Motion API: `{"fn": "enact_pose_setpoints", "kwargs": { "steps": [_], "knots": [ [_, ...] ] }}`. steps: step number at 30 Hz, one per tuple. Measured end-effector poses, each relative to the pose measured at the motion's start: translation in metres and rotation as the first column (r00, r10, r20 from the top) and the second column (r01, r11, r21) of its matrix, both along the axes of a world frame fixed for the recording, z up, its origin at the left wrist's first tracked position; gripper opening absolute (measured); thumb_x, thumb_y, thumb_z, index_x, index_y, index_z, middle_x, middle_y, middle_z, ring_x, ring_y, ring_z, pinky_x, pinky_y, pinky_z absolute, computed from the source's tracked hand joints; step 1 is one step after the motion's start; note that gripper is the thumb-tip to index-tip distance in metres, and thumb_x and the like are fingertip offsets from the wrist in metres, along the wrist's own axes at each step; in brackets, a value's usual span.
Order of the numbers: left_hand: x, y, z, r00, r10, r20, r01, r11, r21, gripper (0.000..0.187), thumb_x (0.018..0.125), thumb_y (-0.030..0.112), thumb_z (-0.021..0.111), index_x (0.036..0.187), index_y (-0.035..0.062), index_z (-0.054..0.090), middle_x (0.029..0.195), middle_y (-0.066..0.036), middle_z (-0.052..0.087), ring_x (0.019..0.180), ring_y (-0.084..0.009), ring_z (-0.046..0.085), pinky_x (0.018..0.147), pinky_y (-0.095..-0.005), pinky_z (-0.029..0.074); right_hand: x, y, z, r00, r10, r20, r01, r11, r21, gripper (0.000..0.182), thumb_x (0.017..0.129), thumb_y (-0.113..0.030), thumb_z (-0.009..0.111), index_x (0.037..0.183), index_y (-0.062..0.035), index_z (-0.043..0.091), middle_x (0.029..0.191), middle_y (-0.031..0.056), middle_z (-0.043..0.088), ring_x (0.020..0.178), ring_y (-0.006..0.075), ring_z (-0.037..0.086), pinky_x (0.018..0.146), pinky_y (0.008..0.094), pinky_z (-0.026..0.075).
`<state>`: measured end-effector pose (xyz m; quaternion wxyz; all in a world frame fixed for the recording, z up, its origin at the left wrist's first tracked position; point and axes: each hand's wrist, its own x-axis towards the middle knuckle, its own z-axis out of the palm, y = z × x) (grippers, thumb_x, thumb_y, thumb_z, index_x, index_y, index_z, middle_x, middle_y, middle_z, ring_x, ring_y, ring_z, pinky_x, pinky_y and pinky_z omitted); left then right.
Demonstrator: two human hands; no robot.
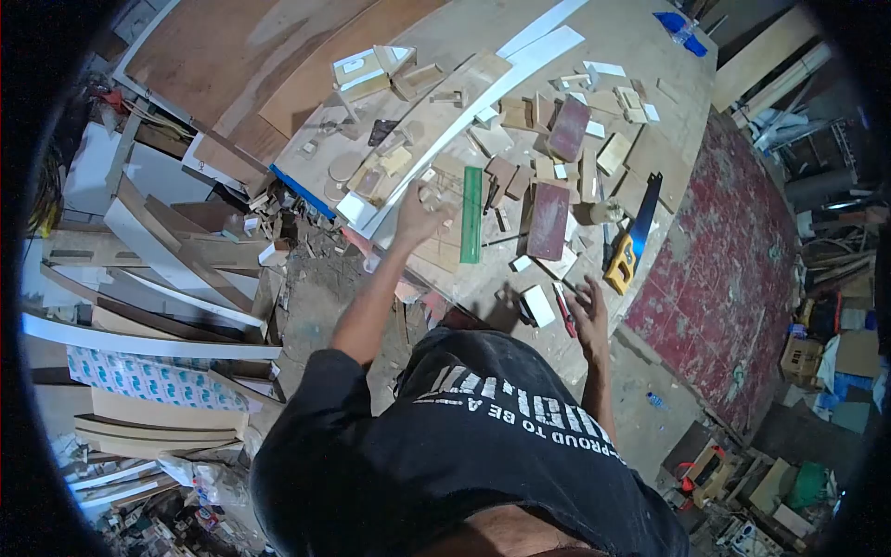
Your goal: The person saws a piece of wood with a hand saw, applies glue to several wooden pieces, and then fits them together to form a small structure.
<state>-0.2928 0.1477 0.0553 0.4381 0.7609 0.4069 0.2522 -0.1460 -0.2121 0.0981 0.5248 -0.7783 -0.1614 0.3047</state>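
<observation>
Over the left part of the workbench, my left hand (421, 219) is held with fingers curved around a small pale piece that I cannot make out clearly. Just right of it lies a green ruler (471, 215). My right hand (588, 316) hovers near the front edge with its fingers apart and nothing in them. Beside it are a red pen-like tool (564, 310) and a white block (537, 305). A handsaw (635, 237) with a yellow handle rests farther right. Two dark red blocks (548, 221) lie among the wood pieces.
Long white strips (483, 104) cross the workbench (682, 139) diagonally. Many small wood offcuts cover its middle. Curved boards (153, 345) are stacked at the left. A red panel (719, 269) stands to the right, and a blue tool (682, 32) lies at the far corner.
</observation>
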Motion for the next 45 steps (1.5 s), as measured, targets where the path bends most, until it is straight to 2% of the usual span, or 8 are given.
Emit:
{"fn": "enact_pose_setpoints", "kwargs": {
  "steps": [7, 10, 18, 23, 33, 39, 41, 45],
  "knots": [
    [0.081, 0.14, -0.023, 0.999, -0.03, -0.024, 0.035, 0.971, 0.236, 0.055, 0.067, 0.022, 0.081, 0.111, 0.0039, 0.053, 0.105, -0.02, 0.063, 0.1, -0.0379, 0.059, 0.088, -0.0445, 0.047, -0.02, -0.03, -0.045, 0.997, -0.067, 0.038, 0.073, 0.981, -0.179, 0.064, 0.087, -0.021, 0.071, 0.141, -0.0047, 0.039, 0.114, 0.0118, 0.056, 0.104, 0.0237, 0.059, 0.085, 0.0349, 0.05],
    [0.11, 0.174, -0.018, 0.973, -0.006, -0.232, 0.075, 0.954, 0.29, 0.062, 0.068, 0.033, 0.081, 0.119, 0.0066, 0.055, 0.112, -0.019, 0.063, 0.107, -0.036, 0.058, 0.093, -0.0441, 0.047, -0.024, -0.039, -0.054, 0.983, -0.182, 0.031, 0.185, 0.964, -0.192, 0.065, 0.085, -0.021, 0.073, 0.139, -0.0044, 0.042, 0.111, 0.0133, 0.06, 0.103, 0.0247, 0.06, 0.085, 0.0352, 0.051],
    [0.13, 0.207, -0.042, 0.917, -0.092, -0.389, 0.183, 0.962, 0.203, 0.065, 0.069, 0.028, 0.08, 0.127, 0.0137, 0.055, 0.117, -0.016, 0.063, 0.117, -0.0361, 0.052, 0.098, -0.0447, 0.045, -0.001, -0.019, -0.034, 0.986, -0.145, 0.08, 0.164, 0.93, -0.33, 0.066, 0.083, -0.023, 0.072, 0.14, -0.0064, 0.043, 0.117, 0.0199, 0.06, 0.099, 0.0282, 0.064, 0.081, 0.0391, 0.053],
    [0.125, 0.211, -0.037, 0.946, -0.183, -0.269, 0.192, 0.981, 0.007, 0.06, 0.068, 0.027, 0.08, 0.123, 0.0128, 0.058, 0.111, -0.016, 0.065, 0.108, -0.0347, 0.058, 0.093, -0.0411, 0.048, 0.014, -0.004, -0.037, 0.991, -0.132, 0.021, 0.132, 0.94, -0.314, 0.06, 0.085, -0.019, 0.071, 0.138, -0.0056, 0.045, 0.118, 0.0189, 0.059, 0.099, 0.0268, 0.064, 0.081, 0.0386, 0.053],
    [0.122, 0.219, -0.052, 0.962, -0.192, -0.195, 0.23, 0.954, 0.194, 0.065, 0.067, 0.025, 0.082, 0.124, 0.0064, 0.055, 0.112, -0.016, 0.063, 0.106, -0.033, 0.06, 0.091, -0.0428, 0.048, 0.014, 0.013, -0.029, 0.996, -0.089, -0.016, 0.079, 0.948, -0.307, 0.056, 0.087, -0.025, 0.072, 0.134, -0.0046, 0.049, 0.114, 0.014, 0.057, 0.095, 0.0214, 0.063, 0.081, 0.0353, 0.052],
    [0.124, 0.216, -0.047, 0.94, -0.254, -0.228, 0.263, 0.965, 0.006, 0.063, 0.072, 0.022, 0.08, 0.126, 0.0072, 0.051, 0.112, -0.019, 0.062, 0.102, -0.0358, 0.062, 0.09, -0.042, 0.049, 0.023, 0.016, -0.031, 0.998, -0.067, -0.012, 0.061, 0.964, -0.258, 0.057, 0.087, -0.024, 0.072, 0.134, -0.0022, 0.049, 0.114, 0.0145, 0.058, 0.097, 0.022, 0.063, 0.081, 0.0349, 0.052],
    [0.128, 0.225, -0.076, 0.963, -0.258, -0.082, 0.261, 0.965, 0.024, 0.062, 0.073, 0.016, 0.081, 0.125, 0.0036, 0.051, 0.107, -0.012, 0.064, 0.088, -0.0194, 0.064, 0.081, -0.0353, 0.051, 0.025, 0.024, -0.021, 0.998, -0.056, 0.008, 0.056, 0.969, -0.239, 0.056, 0.087, -0.023, 0.071, 0.134, -0.0016, 0.048, 0.114, 0.0144, 0.058, 0.097, 0.0217, 0.063, 0.081, 0.0341, 0.052],
    [0.118, 0.179, 0.007, 0.954, -0.29, 0.077, 0.299, 0.938, -0.175, 0.062, 0.071, 0.012, 0.082, 0.125, 0.0059, 0.052, 0.109, -0.009, 0.063, 0.094, -0.0155, 0.061, 0.08, -0.032, 0.051, 0.034, 0.053, -0.001, 1.0, -0.018, 0.013, 0.019, 0.997, -0.074, 0.052, 0.089, -0.019, 0.069, 0.134, -0.0007, 0.049, 0.112, 0.013, 0.061, 0.097, 0.0205, 0.062, 0.082, 0.0315, 0.051]
  ]
}}
